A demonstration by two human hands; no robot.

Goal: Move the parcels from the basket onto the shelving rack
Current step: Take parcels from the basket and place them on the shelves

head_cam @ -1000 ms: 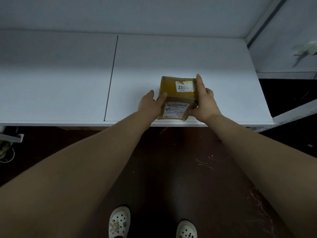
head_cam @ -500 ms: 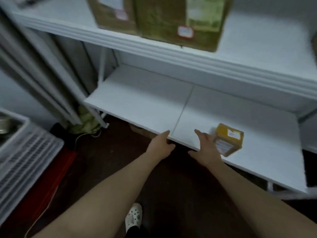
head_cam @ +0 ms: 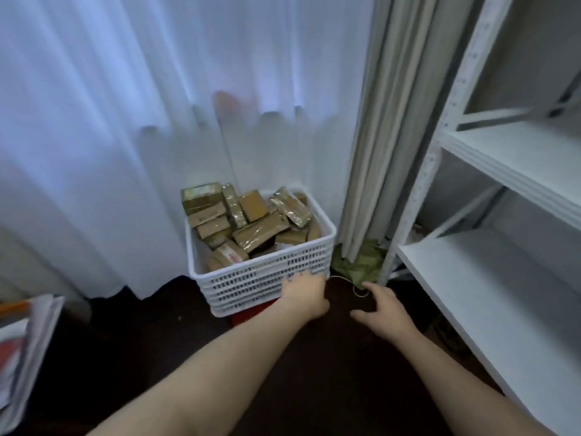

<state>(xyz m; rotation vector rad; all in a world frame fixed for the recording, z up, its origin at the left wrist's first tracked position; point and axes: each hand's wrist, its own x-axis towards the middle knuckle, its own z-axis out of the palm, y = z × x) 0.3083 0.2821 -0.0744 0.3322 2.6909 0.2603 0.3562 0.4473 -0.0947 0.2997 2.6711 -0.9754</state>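
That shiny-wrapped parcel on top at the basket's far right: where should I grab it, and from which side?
Take the shiny-wrapped parcel across its narrow width, near the middle, coming down from above. It lies tilted on top of the pile with both long edges exposed, so fingers and thumb should fit either side. The basket wall and the neighbouring parcels would likely block a sideways approach.

Two bare forearms (head_cam: 220, 369), bare left hand (head_cam: 306, 295), bare right hand (head_cam: 385, 311)
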